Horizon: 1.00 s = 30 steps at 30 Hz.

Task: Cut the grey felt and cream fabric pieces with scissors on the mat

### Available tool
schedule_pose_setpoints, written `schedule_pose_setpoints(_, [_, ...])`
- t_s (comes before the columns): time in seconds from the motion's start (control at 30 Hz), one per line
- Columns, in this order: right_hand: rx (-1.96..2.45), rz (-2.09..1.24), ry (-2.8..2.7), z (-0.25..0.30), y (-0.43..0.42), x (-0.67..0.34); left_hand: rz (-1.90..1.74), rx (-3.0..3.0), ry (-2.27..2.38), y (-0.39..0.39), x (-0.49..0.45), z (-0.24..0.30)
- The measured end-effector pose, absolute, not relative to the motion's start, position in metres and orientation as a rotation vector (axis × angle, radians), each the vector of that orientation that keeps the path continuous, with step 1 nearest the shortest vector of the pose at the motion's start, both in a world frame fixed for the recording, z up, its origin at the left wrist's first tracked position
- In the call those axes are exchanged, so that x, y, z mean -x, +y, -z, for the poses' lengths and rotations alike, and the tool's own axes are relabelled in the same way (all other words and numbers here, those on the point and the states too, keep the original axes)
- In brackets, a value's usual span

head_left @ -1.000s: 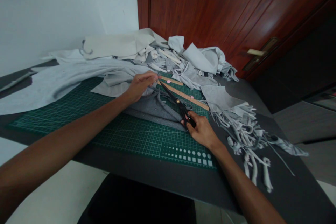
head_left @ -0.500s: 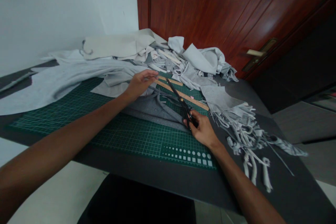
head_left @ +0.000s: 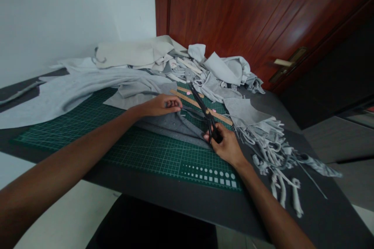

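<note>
My right hand (head_left: 226,144) grips the handles of black scissors (head_left: 207,112), whose blades point away over the mat and look closed or nearly so. Dark grey fabric (head_left: 166,126) lies folded on the green cutting mat (head_left: 140,151), and its right end reaches the scissor handles. My left hand (head_left: 160,106) is closed, fingertips pinching the upper edge of this dark grey fabric. Beyond the fabric lies a wooden ruler (head_left: 223,118), partly covered by the scissors. A small pink piece (head_left: 188,93) sits close to the ruler's far end.
Light grey cloth (head_left: 78,81) spreads across the left side. A cream fabric piece (head_left: 125,54) and heaped scraps (head_left: 224,70) lie along the back. Cut fabric strips (head_left: 273,144) are piled at the right. A brown door (head_left: 222,11) stands behind the table.
My left hand has come from beside the ruler down towards me, and its fingers have closed on the dark grey fabric. The scissors have turned slightly; the right hand has barely moved.
</note>
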State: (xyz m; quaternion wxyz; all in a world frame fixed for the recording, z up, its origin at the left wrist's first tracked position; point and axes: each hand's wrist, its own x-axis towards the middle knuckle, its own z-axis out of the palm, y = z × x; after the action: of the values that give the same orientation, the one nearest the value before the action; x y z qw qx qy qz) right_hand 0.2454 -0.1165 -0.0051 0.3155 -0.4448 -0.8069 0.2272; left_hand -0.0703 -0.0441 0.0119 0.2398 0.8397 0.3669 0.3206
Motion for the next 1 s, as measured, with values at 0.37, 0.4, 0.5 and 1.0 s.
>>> schedule_pose_setpoints(0.37, [1.169,-0.526,-2.178,0.014,-0.113,-0.247,-1.017,-2.317,1.094,-0.036,0.075,-0.008])
schedule_pose_setpoints(0.4, [1.172,-0.538,-2.164,0.014,-0.112,-0.249,-1.029,-2.329,1.114,-0.036,0.075,-0.008])
schedule_pose_setpoints(0.5, [1.193,-0.563,-2.104,0.015,-0.107,-0.254,-1.083,-2.335,1.143,-0.035,0.076,-0.005])
schedule_pose_setpoints(1.0, [1.225,-0.654,-2.028,0.023,-0.092,-0.272,-1.046,-2.410,1.068,-0.035,0.060,0.005])
